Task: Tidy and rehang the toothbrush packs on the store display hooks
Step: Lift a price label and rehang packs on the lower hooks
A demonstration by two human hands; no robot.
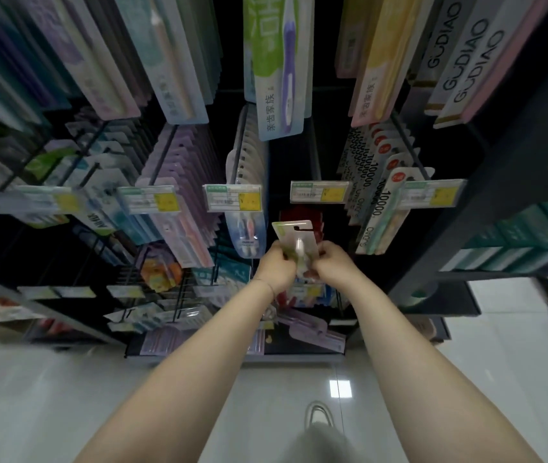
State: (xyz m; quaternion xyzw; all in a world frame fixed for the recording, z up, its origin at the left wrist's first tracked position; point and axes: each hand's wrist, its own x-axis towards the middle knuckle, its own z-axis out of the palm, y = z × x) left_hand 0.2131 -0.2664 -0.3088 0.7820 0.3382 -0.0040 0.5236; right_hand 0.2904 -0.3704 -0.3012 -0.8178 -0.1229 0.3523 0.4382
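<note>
Two hands share one pack: left hand [277, 262] curled round its left edge, toothbrush pack [296, 240] upright between them below a price tag [319, 192], hang hole uppermost, probably to meet a hook; right hand [331, 262] pinches the right edge.

- Left of the left hand [277, 265], a clear blister pack [249, 238] hangs close, at the front of a tight row of white packs [249, 155].
- Right of the right hand [332, 262], dark free room runs as far as the "10000" packs [376, 202].
- Above both hands, a price tag [319, 192] sits across the way, with a dark open gap behind it.
- Just beyond the held toothbrush pack [296, 240], red packs [299, 217] block the way.
- Under the hands, lower packs [299, 292] crowd the space.
</note>
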